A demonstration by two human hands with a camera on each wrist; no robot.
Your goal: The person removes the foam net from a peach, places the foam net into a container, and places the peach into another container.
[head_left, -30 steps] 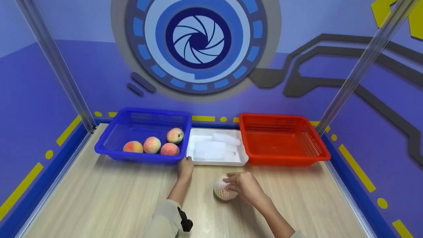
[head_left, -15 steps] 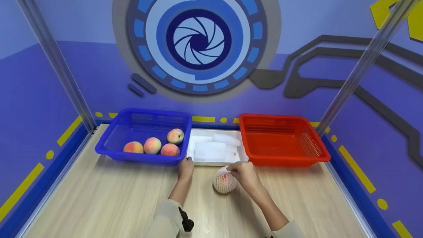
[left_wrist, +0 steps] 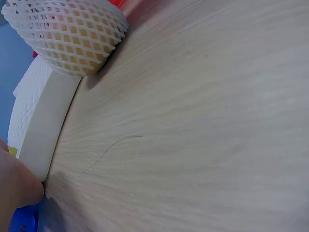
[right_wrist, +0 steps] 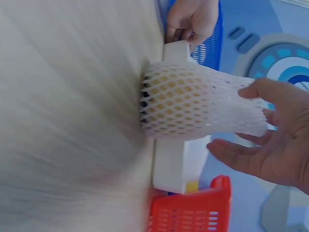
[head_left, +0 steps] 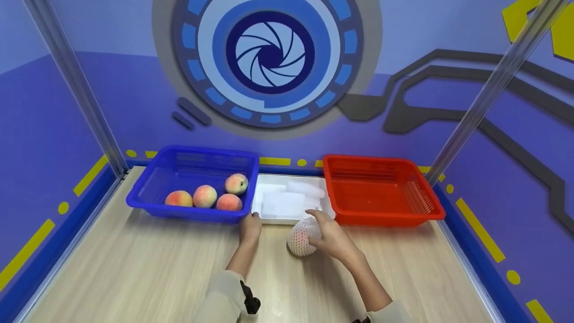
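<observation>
A peach in a white foam net sleeve [head_left: 300, 240] stands on the table in front of the white tray [head_left: 280, 221]; the sleeve's loose end rises above the fruit in the right wrist view. My right hand [head_left: 334, 237] is beside the sleeve's top with thumb and fingers spread. One finger touches the net in the right wrist view, while the thumb [right_wrist: 231, 152] stands apart from it. My left hand [head_left: 250, 229] grips the tray's near left corner beside the blue basket [head_left: 179, 213]; its curled fingers show in the right wrist view.
Several bare peaches [head_left: 205, 196] lie in the blue basket. Flat white foam net sleeves [head_left: 282, 204] fill the tray. A red basket [head_left: 390, 220] stands to the tray's right. Blue-purple panels [head_left: 287, 143] and metal posts [head_left: 482, 98] enclose the table.
The sleeved peach has shifted slightly away from me, towards the tray. My right hand pinched the sleeve's top half a second ago; now its fingers are spread. The left hand stays put.
</observation>
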